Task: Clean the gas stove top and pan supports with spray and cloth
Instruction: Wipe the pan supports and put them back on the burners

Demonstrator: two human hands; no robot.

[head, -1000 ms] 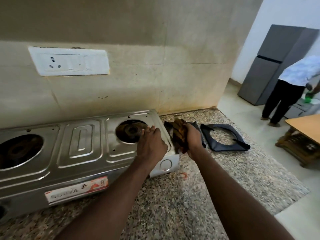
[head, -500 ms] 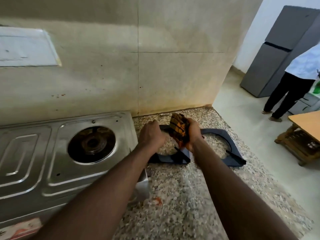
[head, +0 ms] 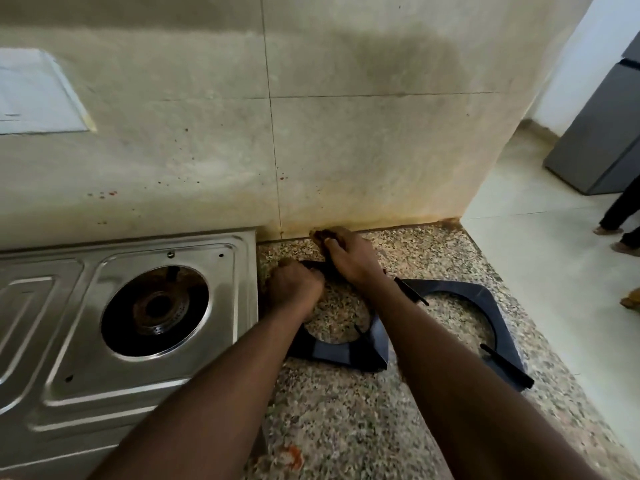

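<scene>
The steel gas stove (head: pixel 69 341) sits at the left with its right burner (head: pixel 154 310) bare. Two black pan supports lie on the granite counter (head: pixel 346 427) beside it: the near one (head: pixel 343 353) and a second one (head: pixel 485 299) to its right. My left hand (head: pixel 294 289) is curled on the far left edge of the near support. My right hand (head: pixel 349 259) grips a brownish cloth (head: pixel 320 234) and presses it at that support's far corner, close to the wall. Most of the cloth is hidden under the hand. No spray bottle is in view.
The stained tiled wall (head: pixel 346 150) runs right behind the hands, with a white switch plate (head: pixel 34 95) at the upper left. The counter ends at the right above a tiled floor (head: pixel 554 271). A grey fridge (head: pixel 602 133) and a person's legs (head: pixel 620 209) stand beyond.
Both hands left the stove's right edge and came down onto the near pan support. The cloth went from upright in my right hand to low on the support's far corner. The view swung right.
</scene>
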